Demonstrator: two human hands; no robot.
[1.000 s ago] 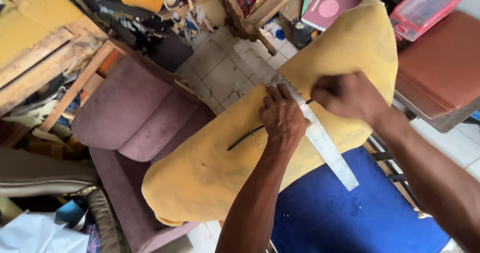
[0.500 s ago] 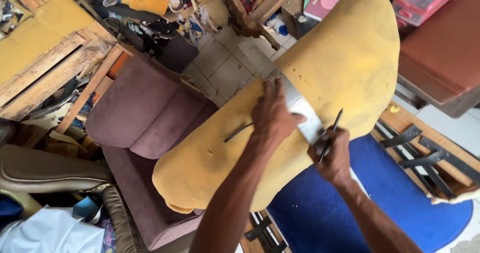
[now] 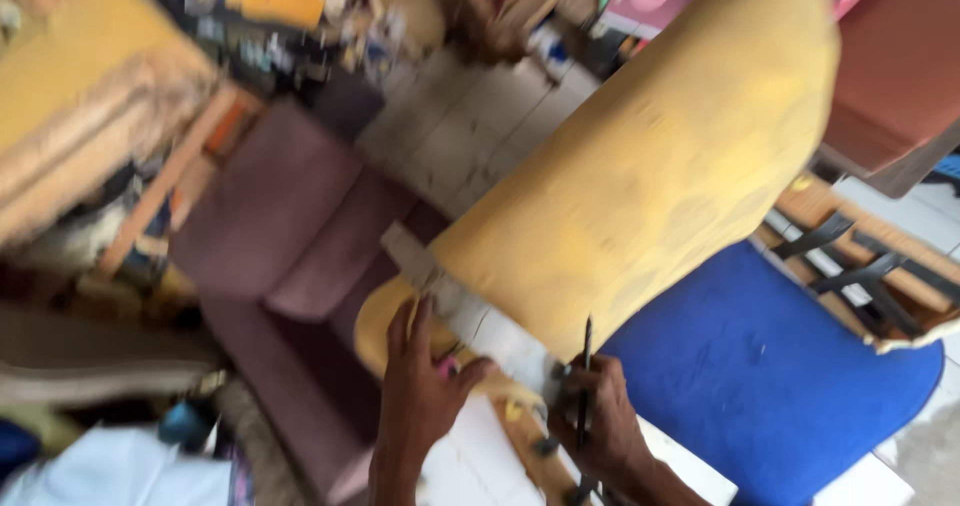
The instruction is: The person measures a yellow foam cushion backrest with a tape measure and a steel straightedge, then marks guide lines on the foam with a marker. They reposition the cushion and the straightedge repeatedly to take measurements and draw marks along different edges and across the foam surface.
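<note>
Cluttered workshop, frame motion-blurred: tiled floor (image 3: 470, 126) showing at upper centre, a mauve armchair (image 3: 300, 266) sitting left of centre, a brown cushion (image 3: 900, 66) lying at upper right, a blue seat pad (image 3: 770, 376) filling the lower right.

The yellow foam piece (image 3: 650, 176) is running diagonally from upper right down to lower centre, lying over the blue seat pad's upper-left edge. A pale flat strip (image 3: 430, 271), likely a ruler, is poking out from under the foam's lower-left edge.

The left hand (image 3: 425, 386) is sitting at lower centre, fingers spread and pressing flat where the foam's lower end meets the strip, so touching, not gripping. The right hand (image 3: 595, 426) is sitting just right of it, clenched around dark scissors (image 3: 583, 386), blade pointing up toward the foam's lower edge, tip touching or just short of it; can't tell through the blur.

Risks, as I'm judging them:
- Foam is hanging mostly unsupported; it could sag or slide off the pad and throw off any cut line.
- The left hand is sitting close beside the blade; a slip could nick the fingers.
- The strip could shift under light palm pressure.
</note>
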